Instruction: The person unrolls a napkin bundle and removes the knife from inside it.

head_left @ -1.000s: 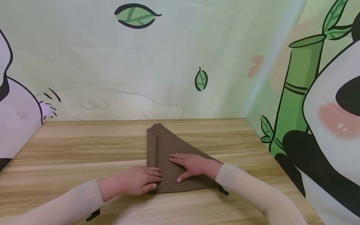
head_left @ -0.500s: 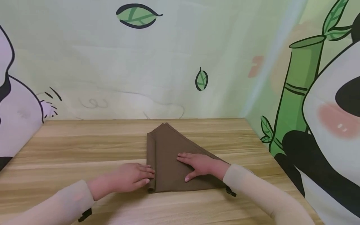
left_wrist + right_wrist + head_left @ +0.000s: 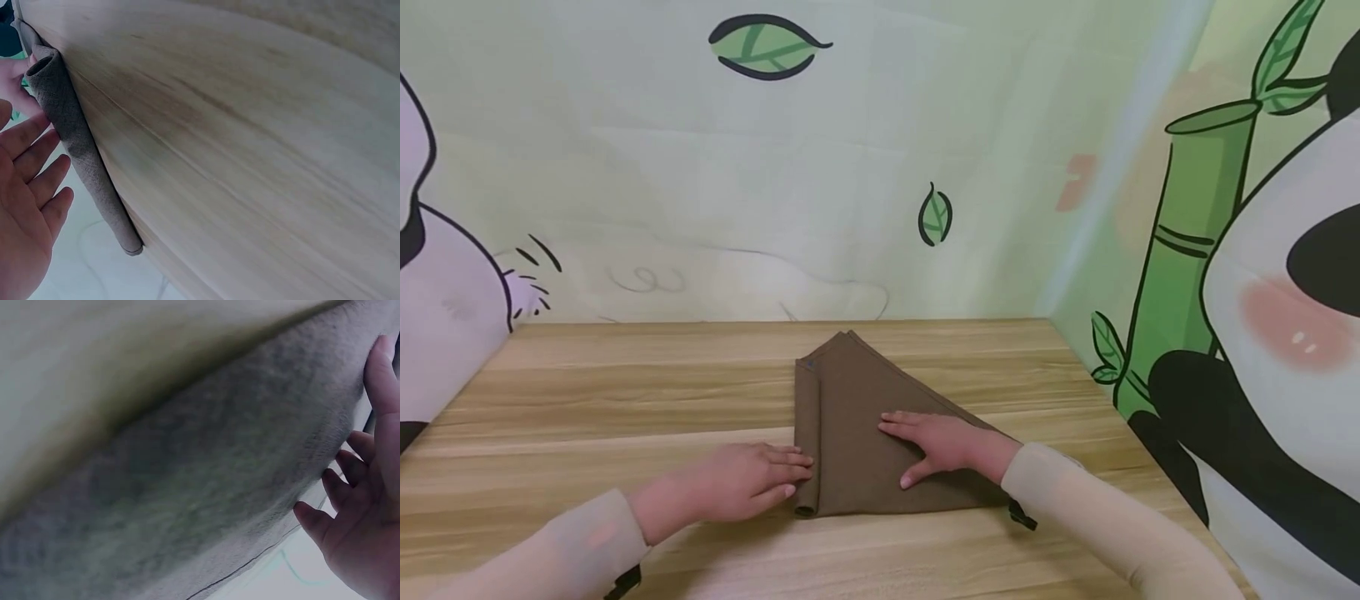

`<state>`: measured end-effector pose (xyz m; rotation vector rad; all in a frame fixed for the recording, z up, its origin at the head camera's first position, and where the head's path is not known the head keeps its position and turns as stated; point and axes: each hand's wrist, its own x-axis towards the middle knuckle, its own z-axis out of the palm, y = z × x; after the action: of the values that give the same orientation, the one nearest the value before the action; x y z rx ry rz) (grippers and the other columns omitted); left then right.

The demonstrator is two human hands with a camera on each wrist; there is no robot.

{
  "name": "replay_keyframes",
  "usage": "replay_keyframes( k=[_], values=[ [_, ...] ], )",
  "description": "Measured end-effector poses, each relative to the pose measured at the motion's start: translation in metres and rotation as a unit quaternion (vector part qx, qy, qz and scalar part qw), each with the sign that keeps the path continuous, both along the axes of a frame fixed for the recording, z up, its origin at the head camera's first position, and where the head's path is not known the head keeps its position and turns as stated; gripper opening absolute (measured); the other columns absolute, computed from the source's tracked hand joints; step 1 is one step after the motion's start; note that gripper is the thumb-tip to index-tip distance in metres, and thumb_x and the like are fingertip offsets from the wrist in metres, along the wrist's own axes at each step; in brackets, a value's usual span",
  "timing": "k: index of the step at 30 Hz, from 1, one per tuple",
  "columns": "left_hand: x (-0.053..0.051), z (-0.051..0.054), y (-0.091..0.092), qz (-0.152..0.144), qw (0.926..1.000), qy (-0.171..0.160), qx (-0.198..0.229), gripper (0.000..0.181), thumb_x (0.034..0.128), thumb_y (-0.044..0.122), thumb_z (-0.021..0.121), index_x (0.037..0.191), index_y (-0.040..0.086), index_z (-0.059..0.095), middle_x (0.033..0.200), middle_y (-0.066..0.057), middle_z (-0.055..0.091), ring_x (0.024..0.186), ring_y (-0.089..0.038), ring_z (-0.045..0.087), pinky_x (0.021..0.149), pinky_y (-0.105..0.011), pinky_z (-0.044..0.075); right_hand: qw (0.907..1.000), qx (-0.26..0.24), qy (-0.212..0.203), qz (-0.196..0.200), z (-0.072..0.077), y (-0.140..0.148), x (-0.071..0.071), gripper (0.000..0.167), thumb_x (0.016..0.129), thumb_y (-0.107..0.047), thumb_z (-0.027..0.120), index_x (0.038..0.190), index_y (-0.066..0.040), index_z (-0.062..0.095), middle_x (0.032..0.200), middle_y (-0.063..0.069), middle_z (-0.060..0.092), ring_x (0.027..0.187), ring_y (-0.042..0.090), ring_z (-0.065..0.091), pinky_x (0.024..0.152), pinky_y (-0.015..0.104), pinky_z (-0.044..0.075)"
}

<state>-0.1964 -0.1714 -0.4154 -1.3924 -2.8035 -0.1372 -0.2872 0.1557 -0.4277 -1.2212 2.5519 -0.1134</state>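
Observation:
A brown cloth (image 3: 865, 450), folded to a rough triangle, lies on the wooden table with its left edge turned into a narrow roll (image 3: 807, 433). Against that roll rest the fingertips of my left hand (image 3: 737, 479), the fingers fairly straight. My right hand (image 3: 940, 446) lies flat on the middle of the cloth, fingers spread and thumb apart. In the left wrist view the roll (image 3: 84, 150) shows a hollow end, and the left fingers (image 3: 47, 181) reach its side. The right wrist view has the cloth (image 3: 206, 462) close up, with the right fingertips on it.
The wooden table (image 3: 625, 383) extends on both sides of the cloth. Behind it hangs a pale green backdrop (image 3: 820, 167) with painted leaves, and a painted panda and bamboo (image 3: 1195, 200) stand at the right.
The left hand has drawn back left from over the roll to its outer side. The right hand and the cloth's upper corner have shifted a little to the right.

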Motion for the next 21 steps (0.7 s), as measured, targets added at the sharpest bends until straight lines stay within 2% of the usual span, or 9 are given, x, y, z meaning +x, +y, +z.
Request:
replay_keyframes(
  k=[8,12,17,21],
  values=[
    [-0.004,0.002,0.012,-0.026,0.9989,0.039,0.0,0.039,0.1077,0.028,0.048,0.138,0.009,0.064,0.141,-0.007,0.067,0.132,-0.027,0.063,0.107,-0.043,0.054,0.9997,-0.004,0.024,0.002,0.01,-0.006,0.004,0.091,0.088,-0.049,0.077,0.158,-0.006,0.038,0.166,0.014,0.036,0.154,0.033,0.037,0.124,0.048,0.037],
    [-0.007,0.001,0.021,-0.038,0.9983,0.044,-0.008,0.039,0.1071,0.027,0.05,0.138,0.008,0.064,0.141,-0.005,0.067,0.134,-0.026,0.062,0.109,-0.043,0.053,0.9995,-0.012,0.027,0.008,0.014,-0.016,0.005,0.091,0.089,-0.051,0.076,0.159,-0.007,0.037,0.167,0.014,0.034,0.155,0.033,0.036,0.124,0.048,0.037],
    [-0.009,0.0,0.032,-0.048,0.9975,0.027,-0.046,0.041,0.1086,0.032,0.047,0.142,0.011,0.061,0.146,-0.004,0.063,0.139,-0.024,0.058,0.112,-0.042,0.051,0.9993,-0.007,0.033,0.015,0.013,-0.026,0.002,0.092,0.089,-0.051,0.076,0.159,-0.007,0.035,0.168,0.013,0.034,0.155,0.032,0.035,0.125,0.048,0.036],
    [-0.008,0.0,0.036,-0.037,0.9977,0.006,-0.057,0.044,0.1089,0.035,0.046,0.144,0.012,0.059,0.149,-0.003,0.061,0.142,-0.024,0.055,0.114,-0.044,0.05,0.9994,0.001,0.032,0.013,0.009,-0.031,0.001,0.092,0.09,-0.052,0.075,0.159,-0.008,0.035,0.168,0.013,0.034,0.155,0.031,0.035,0.125,0.048,0.035]
  ],
)
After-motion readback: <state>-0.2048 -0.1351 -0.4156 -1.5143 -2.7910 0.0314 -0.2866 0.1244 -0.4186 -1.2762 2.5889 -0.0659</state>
